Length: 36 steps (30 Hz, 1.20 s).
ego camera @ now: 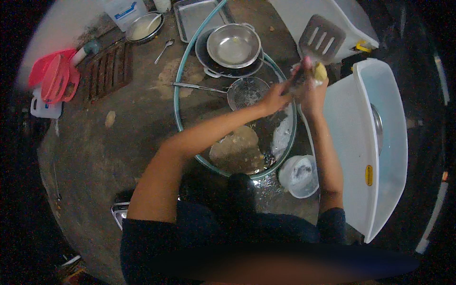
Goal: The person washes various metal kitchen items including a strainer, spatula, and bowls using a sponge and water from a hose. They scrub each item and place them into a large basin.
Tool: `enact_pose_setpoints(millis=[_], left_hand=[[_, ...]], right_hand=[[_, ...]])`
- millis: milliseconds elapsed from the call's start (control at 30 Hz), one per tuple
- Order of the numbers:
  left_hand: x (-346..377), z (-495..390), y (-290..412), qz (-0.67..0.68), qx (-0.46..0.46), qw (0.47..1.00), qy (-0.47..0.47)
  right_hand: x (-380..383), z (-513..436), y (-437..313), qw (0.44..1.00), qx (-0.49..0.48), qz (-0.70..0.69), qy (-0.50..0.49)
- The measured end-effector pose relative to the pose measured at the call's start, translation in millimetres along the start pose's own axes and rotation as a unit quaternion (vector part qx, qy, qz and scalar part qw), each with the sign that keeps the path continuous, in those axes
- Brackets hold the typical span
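Observation:
My left hand (278,99) grips the dark handle of a slotted turner (336,35), whose broad head points up and away from me. Pressed near the handle, my right hand (313,99) holds a yellow sponge (320,72) with white foam about it. Motion blur hides the exact grip of the fingers. Just left of my hands, on the wet concrete floor, lies a wire skimmer (248,94) with a long metal handle. Behind it a shallow metal bowl (233,46) sits in a darker wok-like pan (205,57).
A green hose (175,107) loops around the skimmer. To the right stands a large white tub (349,142) holding bluish water. A clear plastic container (299,176) with suds sits beside it. Farther off are a metal tray (185,21), a spoon (164,51), pink baskets (57,78) and a floor grate (108,71).

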State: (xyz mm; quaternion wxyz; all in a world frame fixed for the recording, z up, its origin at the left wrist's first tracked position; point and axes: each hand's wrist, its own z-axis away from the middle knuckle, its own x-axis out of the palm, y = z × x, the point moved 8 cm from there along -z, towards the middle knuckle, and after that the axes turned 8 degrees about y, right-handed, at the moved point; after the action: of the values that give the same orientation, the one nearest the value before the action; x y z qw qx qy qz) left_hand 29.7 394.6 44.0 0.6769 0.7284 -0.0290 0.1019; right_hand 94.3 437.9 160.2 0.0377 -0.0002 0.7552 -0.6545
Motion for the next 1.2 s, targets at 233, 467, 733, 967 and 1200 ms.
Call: enact_pose_setpoints(millis=[233, 467, 733, 967, 1200], left_hand=[[-20, -8, -13, -0.079, -0.03, 0.995, 0.06], [-25, -21, 5, -0.125, 0.147, 0.974, 0.122], [-6, 30, -10, -0.004, -0.099, 0.995, -0.013], [-30, 2, 5, 0.142, -0.171, 0.947, 0.231], [-26, -18, -27, -0.238, -0.052, 0.97, -0.007]], right_hand=[[18, -35, -15, 0.987, -0.074, -0.102, 0.101], [25, -19, 38, 0.993, -0.077, -0.05, 0.079], [5, -41, 12, 0.971, 0.066, -0.23, 0.006], [13, -7, 77, 0.998, 0.013, -0.019, 0.051], [-9, 10, 106, 0.98, -0.057, 0.188, 0.008]])
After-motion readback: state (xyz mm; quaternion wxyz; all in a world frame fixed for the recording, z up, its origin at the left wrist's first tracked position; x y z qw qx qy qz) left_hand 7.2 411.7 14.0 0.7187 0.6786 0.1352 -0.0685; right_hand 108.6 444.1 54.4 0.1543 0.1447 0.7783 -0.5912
